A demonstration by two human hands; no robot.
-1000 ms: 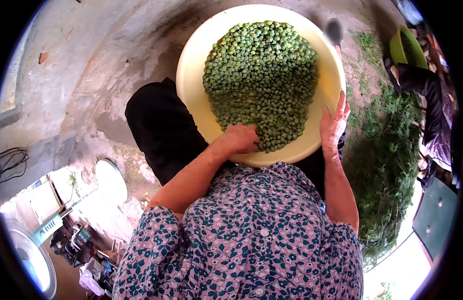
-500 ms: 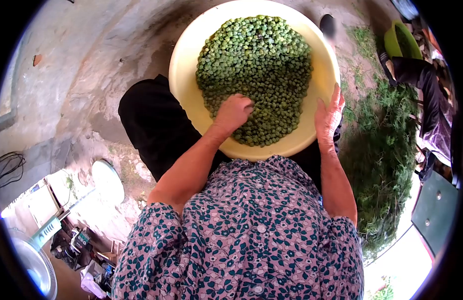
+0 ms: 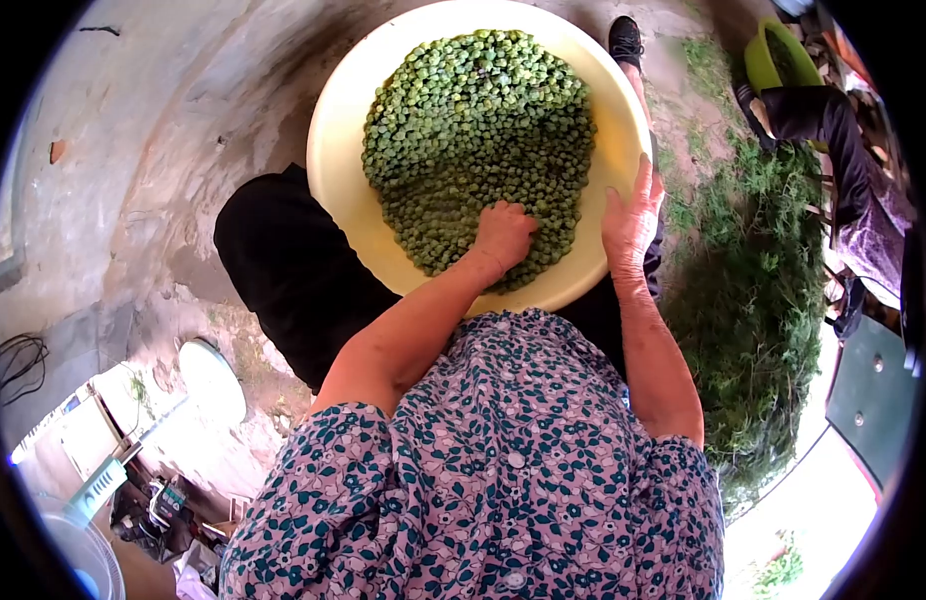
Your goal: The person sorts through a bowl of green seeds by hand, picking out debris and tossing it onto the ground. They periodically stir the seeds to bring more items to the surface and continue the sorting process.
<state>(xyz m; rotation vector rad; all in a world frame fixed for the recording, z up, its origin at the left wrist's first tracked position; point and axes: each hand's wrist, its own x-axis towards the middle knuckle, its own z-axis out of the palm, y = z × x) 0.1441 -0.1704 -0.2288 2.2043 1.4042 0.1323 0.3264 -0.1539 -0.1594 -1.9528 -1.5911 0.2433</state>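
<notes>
A wide pale-yellow basin [image 3: 345, 150] sits over my lap, holding a broad heap of small round green fruits [image 3: 483, 110]. In the near part of the heap, my left hand [image 3: 506, 238] has its fingers curled down among the fruits. Its fingertips are partly hidden, and I cannot make out what is between them. At the basin's right side, my right hand [image 3: 633, 222] holds the rim, with the thumb toward the inside and the fingers stretched along the edge.
Cut green plants [image 3: 758, 300] lie piled on the ground at the right. Beyond them sits another person in dark trousers [image 3: 843, 140], near a green tub [image 3: 768, 60]. A standing fan [image 3: 78, 545] is at the lower left.
My left hand has moved right and nearer to me across the fruits. The basin and my right hand appear slightly farther left in view, as the whole view has shifted.
</notes>
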